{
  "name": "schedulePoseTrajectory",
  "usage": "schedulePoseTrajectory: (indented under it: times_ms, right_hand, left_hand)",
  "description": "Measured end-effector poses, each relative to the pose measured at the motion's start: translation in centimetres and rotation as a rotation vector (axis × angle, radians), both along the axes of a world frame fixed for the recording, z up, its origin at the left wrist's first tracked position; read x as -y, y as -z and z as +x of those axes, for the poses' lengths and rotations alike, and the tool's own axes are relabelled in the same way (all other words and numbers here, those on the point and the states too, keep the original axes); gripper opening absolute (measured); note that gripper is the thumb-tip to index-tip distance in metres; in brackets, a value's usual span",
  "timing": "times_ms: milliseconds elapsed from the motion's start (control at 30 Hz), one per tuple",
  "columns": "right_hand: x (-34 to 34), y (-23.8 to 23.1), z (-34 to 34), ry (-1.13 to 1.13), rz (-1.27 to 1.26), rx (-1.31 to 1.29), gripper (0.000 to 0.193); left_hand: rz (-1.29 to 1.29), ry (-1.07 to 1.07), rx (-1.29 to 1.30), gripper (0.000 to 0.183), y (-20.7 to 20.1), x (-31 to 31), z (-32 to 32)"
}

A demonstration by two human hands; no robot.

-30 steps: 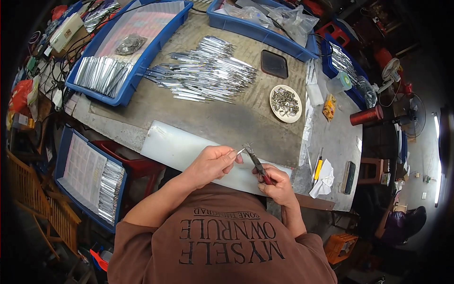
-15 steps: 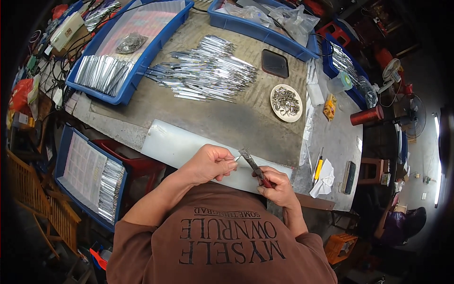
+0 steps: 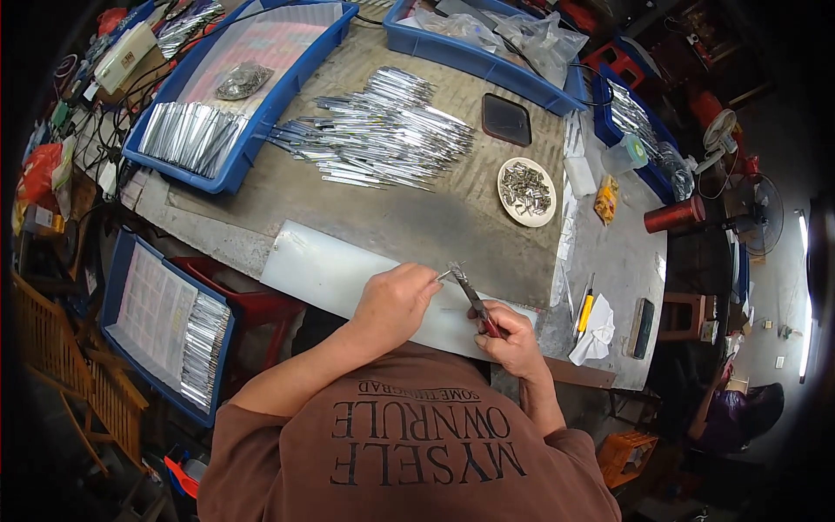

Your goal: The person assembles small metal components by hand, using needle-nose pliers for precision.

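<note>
My left hand point(image 3: 391, 303) is closed, its fingertips pinching a thin silvery metal piece point(image 3: 444, 275), mostly hidden in the grip. My right hand point(image 3: 511, 341) is wrapped round the red handles of a pair of pliers point(image 3: 470, 301). The jaws of the pliers meet the tip of the metal piece, just right of my left fingertips. Both hands are held above a white board point(image 3: 306, 264) at the table's near edge. Beyond them lies a heap of slim silvery metal rods point(image 3: 383, 130). A cream dish point(image 3: 502, 197) of small metal parts stands to the right.
A blue tray point(image 3: 228, 174) holding rods stands at the left; another blue tray point(image 3: 487, 57) with plastic bags is at the back. A black shallow tray point(image 3: 506, 118) lies near the dish. A yellow-handled tool point(image 3: 585, 311) and white tissue point(image 3: 593, 336) lie to the right.
My left hand has turned and its fingertips have moved slightly up and to the right. The pliers' jaws have shifted a little up and right, now at the metal piece's tip.
</note>
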State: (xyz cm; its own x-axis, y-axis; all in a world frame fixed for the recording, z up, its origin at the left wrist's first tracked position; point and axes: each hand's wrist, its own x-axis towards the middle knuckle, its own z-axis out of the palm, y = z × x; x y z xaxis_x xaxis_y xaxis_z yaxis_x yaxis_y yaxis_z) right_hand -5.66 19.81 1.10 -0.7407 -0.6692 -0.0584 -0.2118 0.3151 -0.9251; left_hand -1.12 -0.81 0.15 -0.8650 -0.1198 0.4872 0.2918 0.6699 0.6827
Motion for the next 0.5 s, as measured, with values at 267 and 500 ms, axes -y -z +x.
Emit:
schedulePoseTrajectory:
  times_ms: [267, 500]
  right_hand:
    - [-0.2, -0.5, -0.2, -0.065, -0.029, -0.07, 0.017]
    - [0.2, -0.7, 0.1, -0.054, 0.021, -0.061, 0.017]
  left_hand:
    - [1.163, 0.483, 0.905, 0.019, -1.6, 1.7, -0.1]
    - [0.392, 0.23, 0.393, 0.01, -0.2, 0.6, 0.2]
